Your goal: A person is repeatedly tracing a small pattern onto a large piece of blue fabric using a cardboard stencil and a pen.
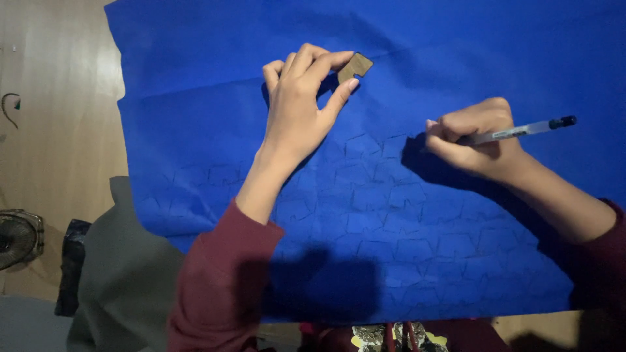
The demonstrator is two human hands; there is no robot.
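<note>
Head view: big blue sheet [456, 58] spread flat over a wooden floor [59, 117], covering most of the frame. Its lower half is already full of traced outlines [391, 221], one repeated notched shape packed edge to edge.

Left hand [297, 107]: fingers pinching a small brown cardboard template [355, 66] between thumb and forefinger, near the sheet's far edge, above the traced rows. Can't tell whether the template is flat on the sheet or lifted slightly.

Right hand [479, 140]: fingers pressed together around a clear-barrelled pen [521, 130], cap end pointing right, tip hidden behind the knuckles. Hand rests on the sheet to the right of the template, well apart from it.

Off the left edge of the sheet: grey cloth [124, 274], a small fan [16, 238], a dark object beside it.

Risks, my read:
- Template is held only at one corner, so pen pressure could rotate it and skew the outline.
- Dark ink on dark blue in dim light makes lines hard to see, so overlaps or gaps with neighbouring outlines are likely.
- Creases in the sheet near the far edge could distort a trace.
- The right palm on the sheet could smear fresh lines.
</note>
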